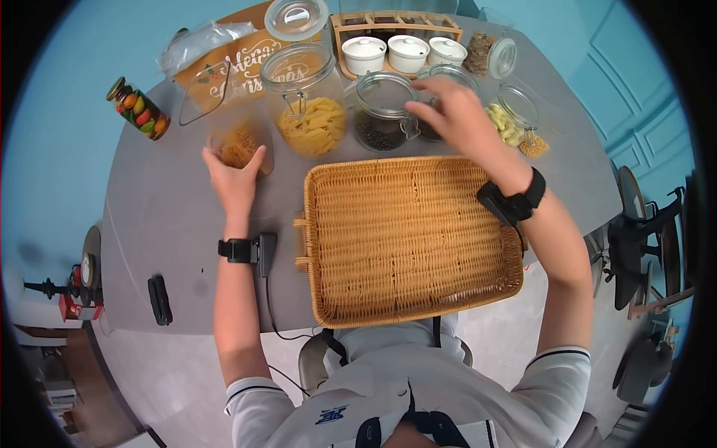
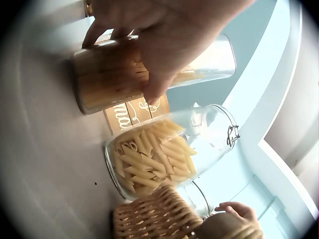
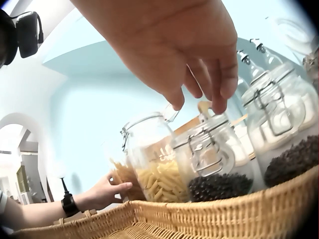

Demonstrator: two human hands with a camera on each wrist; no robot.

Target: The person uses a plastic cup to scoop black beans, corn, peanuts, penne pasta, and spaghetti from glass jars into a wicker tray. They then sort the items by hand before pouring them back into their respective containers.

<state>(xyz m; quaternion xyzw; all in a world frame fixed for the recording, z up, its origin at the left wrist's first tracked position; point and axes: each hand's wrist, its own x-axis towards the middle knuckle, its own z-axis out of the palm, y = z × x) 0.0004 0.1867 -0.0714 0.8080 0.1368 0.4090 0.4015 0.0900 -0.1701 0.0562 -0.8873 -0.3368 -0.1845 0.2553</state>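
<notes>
My left hand grips a clear container with orange-brown pieces in it, thumb on one side and fingers on the other. The container stands on the grey table, left of a large clip-top jar of penne. In the head view my right hand reaches over the jar of black beans. Its fingers hang loosely bent, with the fingertips right at that jar's top in the right wrist view. A second jar with dark contents stands to its right. Below both hands lies a rectangular wicker basket.
A rack with white lidded pots stands at the back. On the right is an open jar of pale green pieces. A jar of colourful contents stands far left, a small black object at front left. Behind is a Christmas sign.
</notes>
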